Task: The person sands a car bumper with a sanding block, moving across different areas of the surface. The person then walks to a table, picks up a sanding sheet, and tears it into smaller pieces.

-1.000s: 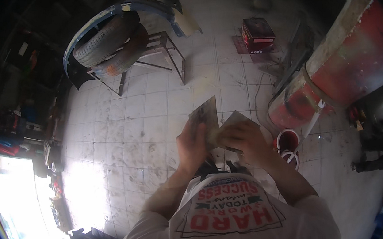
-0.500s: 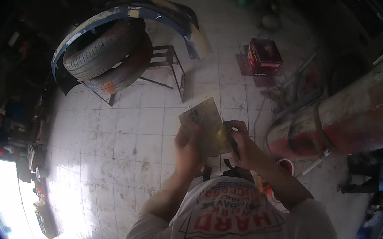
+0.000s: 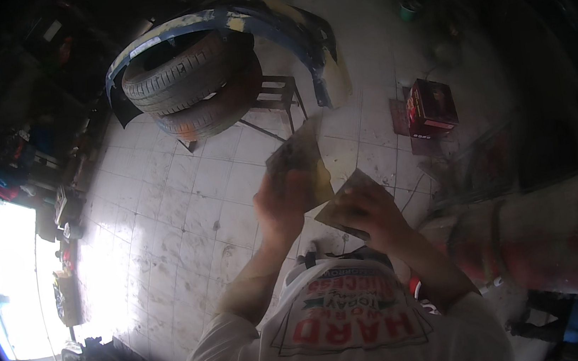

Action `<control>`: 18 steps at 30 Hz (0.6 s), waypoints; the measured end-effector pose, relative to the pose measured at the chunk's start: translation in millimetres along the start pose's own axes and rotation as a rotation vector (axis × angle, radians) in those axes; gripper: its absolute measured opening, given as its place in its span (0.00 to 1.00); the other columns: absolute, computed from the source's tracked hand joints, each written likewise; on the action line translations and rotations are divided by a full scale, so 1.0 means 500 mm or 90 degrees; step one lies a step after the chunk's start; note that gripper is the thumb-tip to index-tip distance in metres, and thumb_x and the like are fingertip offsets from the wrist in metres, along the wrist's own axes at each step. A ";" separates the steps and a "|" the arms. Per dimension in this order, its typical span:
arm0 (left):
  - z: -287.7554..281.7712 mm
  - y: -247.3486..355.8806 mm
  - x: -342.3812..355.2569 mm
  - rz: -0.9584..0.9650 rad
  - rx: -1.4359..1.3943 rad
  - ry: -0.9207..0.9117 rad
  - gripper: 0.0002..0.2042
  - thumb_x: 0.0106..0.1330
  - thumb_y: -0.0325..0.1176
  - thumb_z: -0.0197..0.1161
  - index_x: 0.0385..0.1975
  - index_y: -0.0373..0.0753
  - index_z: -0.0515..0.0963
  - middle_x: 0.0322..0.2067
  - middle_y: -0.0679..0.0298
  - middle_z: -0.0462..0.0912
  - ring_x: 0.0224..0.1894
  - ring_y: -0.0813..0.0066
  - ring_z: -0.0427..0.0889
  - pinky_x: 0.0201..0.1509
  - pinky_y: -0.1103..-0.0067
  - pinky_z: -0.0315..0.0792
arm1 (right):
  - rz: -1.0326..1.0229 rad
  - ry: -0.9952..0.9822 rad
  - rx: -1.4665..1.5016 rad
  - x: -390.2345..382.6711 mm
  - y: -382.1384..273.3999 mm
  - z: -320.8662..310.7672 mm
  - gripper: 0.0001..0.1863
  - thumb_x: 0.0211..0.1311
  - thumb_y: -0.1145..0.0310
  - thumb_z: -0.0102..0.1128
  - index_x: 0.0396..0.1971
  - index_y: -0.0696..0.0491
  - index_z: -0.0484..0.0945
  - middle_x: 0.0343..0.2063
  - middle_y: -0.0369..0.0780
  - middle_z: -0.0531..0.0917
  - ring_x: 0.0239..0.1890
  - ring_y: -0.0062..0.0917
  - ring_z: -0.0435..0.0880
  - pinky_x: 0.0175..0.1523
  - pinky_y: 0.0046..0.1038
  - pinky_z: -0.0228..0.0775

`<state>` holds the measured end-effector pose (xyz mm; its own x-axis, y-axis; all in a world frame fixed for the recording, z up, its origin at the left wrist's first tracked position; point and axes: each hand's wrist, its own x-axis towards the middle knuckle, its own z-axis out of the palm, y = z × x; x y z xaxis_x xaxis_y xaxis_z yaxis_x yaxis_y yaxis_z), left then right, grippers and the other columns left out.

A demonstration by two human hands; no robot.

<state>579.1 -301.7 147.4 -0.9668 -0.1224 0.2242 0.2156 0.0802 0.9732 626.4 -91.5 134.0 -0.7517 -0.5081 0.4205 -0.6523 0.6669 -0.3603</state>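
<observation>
My left hand is closed on a flat, stained mixing board, held tilted in front of my chest. A smear of yellow putty shows on its right side. In my right hand is a thin, flat putty spreader, gripped with the fingers across its face. Its left corner comes close to the board's lower right edge; I cannot tell whether they touch. Beyond the hands, a bumper with pale yellowish patches arches over two stacked tyres.
A metal stand supports the tyres. On the floor to the right sits a dark red box. A large red and pale curved panel takes up the right side. Dark clutter lines the left, near a bright opening.
The spreader has come away from the board's right side and turned, now showing its flat face. The board has tilted more steeply. The whole view has shifted, with the bumper and box now farther right.
</observation>
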 end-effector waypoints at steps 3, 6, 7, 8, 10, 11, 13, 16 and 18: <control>0.033 0.025 0.002 0.043 0.010 0.032 0.14 0.76 0.30 0.57 0.57 0.34 0.77 0.39 0.57 0.89 0.40 0.78 0.85 0.46 0.76 0.79 | -0.044 0.043 0.034 -0.004 0.050 -0.044 0.25 0.48 0.69 0.70 0.51 0.37 0.85 0.52 0.35 0.78 0.57 0.37 0.75 0.65 0.47 0.66; 0.087 0.052 -0.026 0.110 0.136 0.006 0.14 0.75 0.29 0.58 0.57 0.32 0.78 0.39 0.55 0.89 0.41 0.79 0.86 0.46 0.76 0.79 | 0.022 0.090 0.032 -0.011 0.104 -0.086 0.26 0.49 0.71 0.70 0.52 0.36 0.85 0.52 0.34 0.78 0.58 0.34 0.75 0.67 0.47 0.65; 0.105 0.061 -0.033 0.121 0.152 -0.001 0.14 0.75 0.28 0.58 0.56 0.32 0.78 0.40 0.55 0.89 0.42 0.78 0.86 0.46 0.76 0.79 | -0.012 0.015 0.060 -0.013 0.113 -0.090 0.28 0.48 0.70 0.71 0.53 0.35 0.84 0.52 0.34 0.78 0.60 0.34 0.75 0.69 0.49 0.62; 0.123 0.069 -0.037 0.134 0.180 -0.005 0.14 0.75 0.28 0.59 0.56 0.32 0.78 0.40 0.55 0.89 0.43 0.78 0.86 0.46 0.76 0.79 | -0.059 0.046 0.073 -0.014 0.126 -0.098 0.28 0.47 0.70 0.72 0.53 0.35 0.84 0.52 0.34 0.78 0.60 0.35 0.75 0.69 0.49 0.62; 0.153 0.075 -0.016 0.096 0.049 0.032 0.14 0.75 0.28 0.59 0.56 0.32 0.78 0.40 0.58 0.89 0.43 0.79 0.85 0.47 0.77 0.79 | -0.108 0.012 0.065 -0.022 0.149 -0.110 0.29 0.45 0.70 0.72 0.53 0.36 0.84 0.52 0.34 0.78 0.60 0.36 0.75 0.70 0.50 0.61; 0.167 0.077 -0.013 0.137 0.061 0.056 0.13 0.75 0.27 0.59 0.56 0.32 0.78 0.40 0.59 0.89 0.43 0.79 0.85 0.47 0.77 0.79 | -0.113 0.032 0.090 -0.026 0.166 -0.119 0.30 0.43 0.70 0.73 0.53 0.36 0.84 0.52 0.34 0.77 0.60 0.36 0.74 0.70 0.50 0.62; 0.189 0.083 -0.019 0.149 0.100 0.076 0.14 0.75 0.26 0.59 0.56 0.31 0.78 0.41 0.58 0.89 0.44 0.77 0.85 0.49 0.77 0.78 | -0.086 0.077 0.083 -0.032 0.195 -0.130 0.31 0.42 0.70 0.74 0.52 0.36 0.84 0.52 0.33 0.78 0.60 0.34 0.74 0.69 0.49 0.62; 0.227 0.094 -0.051 0.109 0.265 -0.004 0.14 0.75 0.26 0.58 0.57 0.30 0.78 0.44 0.58 0.89 0.44 0.74 0.86 0.51 0.77 0.78 | -0.075 0.126 0.133 -0.040 0.238 -0.138 0.32 0.40 0.70 0.76 0.52 0.36 0.84 0.53 0.33 0.78 0.61 0.32 0.74 0.68 0.48 0.63; 0.248 0.101 -0.060 0.177 0.243 0.004 0.15 0.75 0.25 0.56 0.58 0.29 0.77 0.46 0.57 0.88 0.47 0.72 0.85 0.52 0.77 0.78 | -0.093 0.102 0.172 -0.049 0.255 -0.135 0.32 0.39 0.70 0.76 0.52 0.36 0.85 0.53 0.33 0.78 0.61 0.32 0.75 0.67 0.46 0.64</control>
<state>601.9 -171.1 183.3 -0.8781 -0.0507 0.4757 0.3995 0.4692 0.7875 568.1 42.8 134.0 -0.6375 -0.4814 0.6015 -0.7702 0.4144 -0.4847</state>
